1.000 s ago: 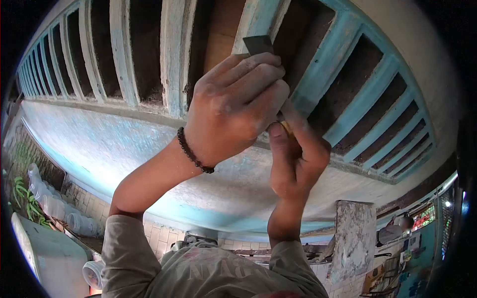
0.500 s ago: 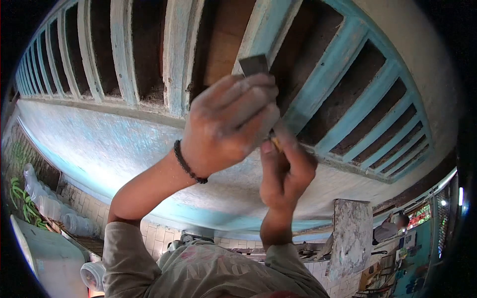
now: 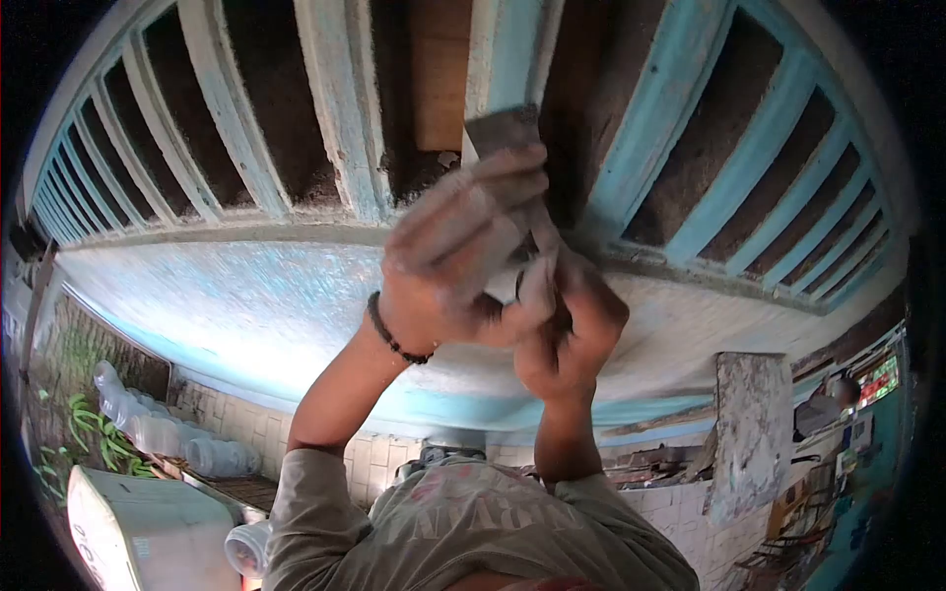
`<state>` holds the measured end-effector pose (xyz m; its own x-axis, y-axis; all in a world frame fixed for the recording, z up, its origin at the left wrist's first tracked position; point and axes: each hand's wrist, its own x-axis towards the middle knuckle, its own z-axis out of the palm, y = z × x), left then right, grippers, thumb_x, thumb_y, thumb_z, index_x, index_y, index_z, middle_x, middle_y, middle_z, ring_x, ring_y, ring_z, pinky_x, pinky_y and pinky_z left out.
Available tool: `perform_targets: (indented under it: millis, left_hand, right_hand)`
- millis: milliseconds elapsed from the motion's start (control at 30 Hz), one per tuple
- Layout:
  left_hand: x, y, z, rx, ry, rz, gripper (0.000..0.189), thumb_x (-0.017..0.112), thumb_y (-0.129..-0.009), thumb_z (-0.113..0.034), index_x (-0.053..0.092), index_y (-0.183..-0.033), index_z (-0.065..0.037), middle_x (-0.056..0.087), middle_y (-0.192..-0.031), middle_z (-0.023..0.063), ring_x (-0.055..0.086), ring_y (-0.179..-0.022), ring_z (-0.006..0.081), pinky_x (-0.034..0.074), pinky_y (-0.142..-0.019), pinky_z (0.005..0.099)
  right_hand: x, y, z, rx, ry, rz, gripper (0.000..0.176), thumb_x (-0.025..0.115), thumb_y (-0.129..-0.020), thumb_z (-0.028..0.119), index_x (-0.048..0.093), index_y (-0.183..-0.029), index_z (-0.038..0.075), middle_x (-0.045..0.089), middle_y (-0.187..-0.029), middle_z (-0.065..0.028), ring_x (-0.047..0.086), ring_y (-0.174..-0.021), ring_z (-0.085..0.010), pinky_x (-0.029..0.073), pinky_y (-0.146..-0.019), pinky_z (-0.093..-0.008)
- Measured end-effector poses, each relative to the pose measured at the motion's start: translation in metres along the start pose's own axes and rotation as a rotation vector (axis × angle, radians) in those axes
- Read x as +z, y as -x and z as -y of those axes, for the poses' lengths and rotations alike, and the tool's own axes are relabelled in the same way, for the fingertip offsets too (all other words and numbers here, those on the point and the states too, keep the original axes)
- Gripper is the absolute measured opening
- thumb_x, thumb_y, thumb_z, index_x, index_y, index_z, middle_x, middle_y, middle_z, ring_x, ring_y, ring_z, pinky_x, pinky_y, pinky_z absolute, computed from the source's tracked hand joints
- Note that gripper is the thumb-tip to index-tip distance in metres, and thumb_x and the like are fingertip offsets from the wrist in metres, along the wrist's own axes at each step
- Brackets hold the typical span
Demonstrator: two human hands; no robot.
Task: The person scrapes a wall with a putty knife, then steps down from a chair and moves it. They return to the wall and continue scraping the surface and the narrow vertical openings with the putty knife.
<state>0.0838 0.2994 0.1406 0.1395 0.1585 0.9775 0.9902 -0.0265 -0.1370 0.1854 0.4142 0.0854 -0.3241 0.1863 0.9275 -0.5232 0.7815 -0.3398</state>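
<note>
A paint scraper with a flat dark-grey metal blade lies against the lower part of a blue slat whose paint is worn. My left hand, dusty and blurred, has its fingers bent over the base of the blade, and its thumb reaches across to my right hand. A dark beaded bracelet circles that wrist. My right hand is closed round the lower end of the scraper; most of the handle is hidden by the fingers.
Below the slats runs a wall with scuffed blue and white paint. A weathered board leans at right, with a person beyond it. Plastic containers and a white bin stand at lower left.
My view has shifted, bringing the slat more upright. My left hand has loosened, with a gap now showing between its thumb and fingers. The blade stays at the slat, turned slightly.
</note>
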Motion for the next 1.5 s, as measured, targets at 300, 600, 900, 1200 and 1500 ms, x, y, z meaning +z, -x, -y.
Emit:
perform_targets:
  millis: [300, 600, 900, 1200, 1500]
  left_hand:
    - [0.009, 0.006, 0.000, 0.057, -0.049, -0.065, 0.017, 0.070, -0.079, -0.009, 0.071, -0.081, 0.007, 0.073, -0.091, 0.0176, 0.075, -0.099, 0.0357, 0.063, -0.084, 0.0390]
    - [0.007, -0.005, 0.000, 0.098, -0.070, -0.006, 0.020, 0.069, -0.079, -0.010, 0.071, -0.086, 0.009, 0.072, -0.093, 0.0194, 0.074, -0.097, 0.0371, 0.061, -0.084, 0.0412]
    - [-0.022, -0.025, 0.008, 0.237, -0.149, 0.311, 0.034, 0.071, -0.068, 0.007, 0.073, -0.101, 0.012, 0.071, -0.114, 0.0188, 0.069, -0.115, 0.0358, 0.060, -0.096, 0.0415]
    - [-0.021, -0.038, 0.010, 0.242, -0.222, 0.251, 0.038, 0.072, -0.058, 0.006, 0.074, -0.095, 0.011, 0.074, -0.108, 0.0180, 0.071, -0.112, 0.0344, 0.062, -0.093, 0.0376]
    - [-0.015, -0.032, 0.005, 0.203, -0.210, 0.254, 0.038, 0.073, -0.058, 0.006, 0.074, -0.096, 0.010, 0.073, -0.106, 0.0172, 0.071, -0.109, 0.0338, 0.063, -0.091, 0.0388]
  right_hand:
    - [0.003, 0.004, -0.004, -0.011, -0.050, -0.047, 0.032, 0.068, -0.087, 0.006, 0.072, -0.117, -0.003, 0.065, -0.078, -0.0095, 0.056, -0.064, -0.0094, 0.045, -0.060, -0.0238]
    - [-0.011, -0.012, -0.010, 0.003, -0.226, 0.044, 0.051, 0.068, -0.086, 0.004, 0.066, -0.137, 0.004, 0.067, -0.072, -0.0073, 0.062, -0.056, -0.0115, 0.046, -0.052, -0.0269]
    - [-0.028, -0.029, -0.004, 0.069, -0.212, 0.198, 0.049, 0.065, -0.095, 0.005, 0.062, -0.144, 0.005, 0.060, -0.064, -0.0031, 0.053, -0.050, -0.0069, 0.040, -0.048, -0.0245]
    - [-0.019, -0.034, 0.005, 0.137, -0.292, 0.110, 0.048, 0.067, -0.088, 0.002, 0.068, -0.137, 0.000, 0.049, -0.063, 0.0027, 0.037, -0.053, -0.0038, 0.028, -0.052, -0.0233]
    - [-0.022, -0.028, -0.003, 0.131, -0.243, 0.132, 0.050, 0.066, -0.089, 0.002, 0.066, -0.139, 0.002, 0.054, -0.064, 0.0004, 0.043, -0.052, -0.0060, 0.033, -0.050, -0.0240]
